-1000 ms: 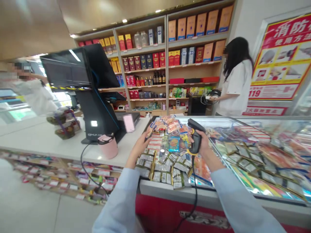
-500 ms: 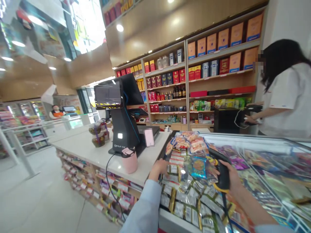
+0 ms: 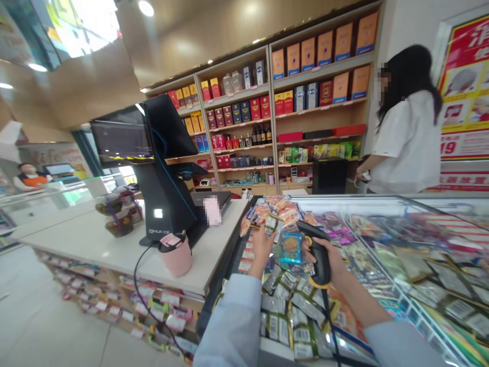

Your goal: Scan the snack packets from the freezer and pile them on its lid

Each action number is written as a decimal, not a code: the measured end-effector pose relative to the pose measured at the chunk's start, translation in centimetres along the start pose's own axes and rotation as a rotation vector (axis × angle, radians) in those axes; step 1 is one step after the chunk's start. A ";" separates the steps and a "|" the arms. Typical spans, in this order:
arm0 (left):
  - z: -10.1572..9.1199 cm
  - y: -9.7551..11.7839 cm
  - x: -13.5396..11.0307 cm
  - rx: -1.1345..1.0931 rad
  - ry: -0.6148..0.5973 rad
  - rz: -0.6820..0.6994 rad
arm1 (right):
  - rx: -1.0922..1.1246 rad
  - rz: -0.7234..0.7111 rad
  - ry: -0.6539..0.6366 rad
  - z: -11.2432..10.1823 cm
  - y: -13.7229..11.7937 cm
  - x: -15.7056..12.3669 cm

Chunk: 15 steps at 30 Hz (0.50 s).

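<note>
My right hand [image 3: 335,261] is wrapped around the grip of a black barcode scanner [image 3: 321,262] with yellow trim. The scanner's head points up and to the left, and its cable hangs down over the packets. Pinched in the fingers of my left hand [image 3: 263,248] is a small silver-and-green snack packet [image 3: 272,225], held up a little left of the scanner's head. Between my hands lies a blue snack packet [image 3: 291,250]. Below them spreads a pile of silver-and-green packets [image 3: 277,326]. Reddish snack packets [image 3: 288,208] are heaped just beyond.
A black checkout terminal [image 3: 168,193] and a pink cup [image 3: 176,257] stand on the white counter [image 3: 95,252] to the left. On the right runs a glass-edged case of bagged goods [image 3: 416,244]. A person in white [image 3: 408,137] stands behind it, before shelves of boxes.
My left hand has lifted a silver-and-green packet from the pile towards the scanner. My view has swung right, and the person in white has turned further away.
</note>
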<state>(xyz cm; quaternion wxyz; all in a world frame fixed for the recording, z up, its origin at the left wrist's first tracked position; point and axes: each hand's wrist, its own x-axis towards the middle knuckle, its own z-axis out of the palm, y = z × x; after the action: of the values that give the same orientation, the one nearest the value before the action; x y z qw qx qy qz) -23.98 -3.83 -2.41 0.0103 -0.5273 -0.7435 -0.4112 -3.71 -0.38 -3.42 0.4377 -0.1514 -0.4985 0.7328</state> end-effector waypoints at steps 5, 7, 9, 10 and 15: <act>-0.5 0.6 -0.2 0.122 -0.005 -0.040 | 0.066 0.105 -0.020 0.4 0.0 -0.3; -0.6 0.8 -0.3 0.146 -0.012 -0.038 | 0.066 0.111 -0.025 0.4 -0.1 -0.4; -0.5 0.8 -0.4 0.157 -0.030 -0.018 | 0.069 0.107 -0.028 0.4 -0.1 -0.4; -0.5 0.8 -0.4 0.157 -0.037 -0.009 | 0.073 0.101 -0.028 0.4 -0.1 -0.4; -0.2 0.9 -0.4 0.165 -0.023 -0.008 | 0.079 0.089 -0.013 0.5 -0.3 -0.4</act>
<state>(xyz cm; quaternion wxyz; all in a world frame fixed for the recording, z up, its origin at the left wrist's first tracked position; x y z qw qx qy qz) -23.19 -4.24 -1.92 0.0432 -0.5264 -0.7771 -0.3424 -3.66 -0.96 -3.05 0.4072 -0.1511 -0.4647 0.7717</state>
